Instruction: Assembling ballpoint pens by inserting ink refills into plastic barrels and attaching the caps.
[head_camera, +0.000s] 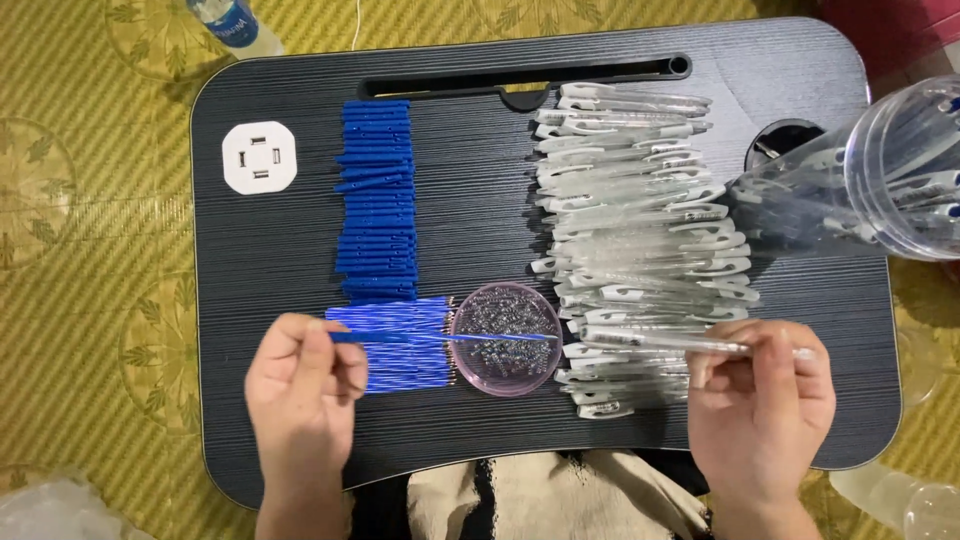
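Currently the left hand (300, 385) has its fingers (345, 365) pinched shut on one end of a blue pen refill (450, 338). From the fingers the refill runs level toward the right hand, passing over a stack of blue refills (405, 375) lying just beside the fingertips and over a round pink dish (505, 340) of small springs. Its tip ends above the far rim of the dish

The right hand (760, 405) has its fingers (715, 365) closed on a clear pen barrel (665, 342), held level; the barrel's open end points toward the refill tip, the two ends near but apart. Directly beyond and below these fingers lies a long heap of clear pen barrels (630, 230) with white clips, stacked crosswise on the table (470, 230)

Beyond the left fingers, a column of blue pen caps (378, 200) lies on the table, and further out sits a white socket panel (259, 157). Beyond the right fingers, a clear plastic jar (870, 180) lies tilted at the table edge, with pen parts inside. A slot (520, 78) runs along the table's far edge
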